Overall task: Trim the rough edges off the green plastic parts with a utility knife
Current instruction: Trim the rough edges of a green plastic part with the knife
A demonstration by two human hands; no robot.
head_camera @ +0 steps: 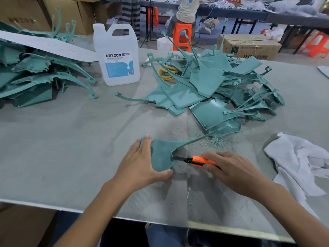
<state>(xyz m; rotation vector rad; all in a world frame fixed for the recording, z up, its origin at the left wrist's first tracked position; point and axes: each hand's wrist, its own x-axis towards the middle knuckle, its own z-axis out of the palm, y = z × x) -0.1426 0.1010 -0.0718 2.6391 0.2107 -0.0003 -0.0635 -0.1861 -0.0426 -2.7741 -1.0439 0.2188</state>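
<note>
Two hands on one piece. The left hand (142, 163) spans the green part (162, 155), thumb at its near edge and fingertips hooked over the far edge, holding it against the desk (71, 148) near the front middle. The right hand (229, 170) is curled round the orange utility knife (201, 160), with the blade tip touching the part's right edge at the notch where the long thin arm branches off.

Step in hand looks like shaving flash at that notch. To do it well:
- lay the blade shallow along the edge
- use light strokes so it doesn't dig into the curve
- cut away from the left thumb, which sits close below the blade line
- turn the part, not the wrist, to follow the curve

Green shavings (217, 141) lie just behind. A heap of parts (210, 82) sits behind right, another stack (35, 72) far left, with a white jug (117, 56) between them. A white cloth (299, 163) lies to the right.
</note>
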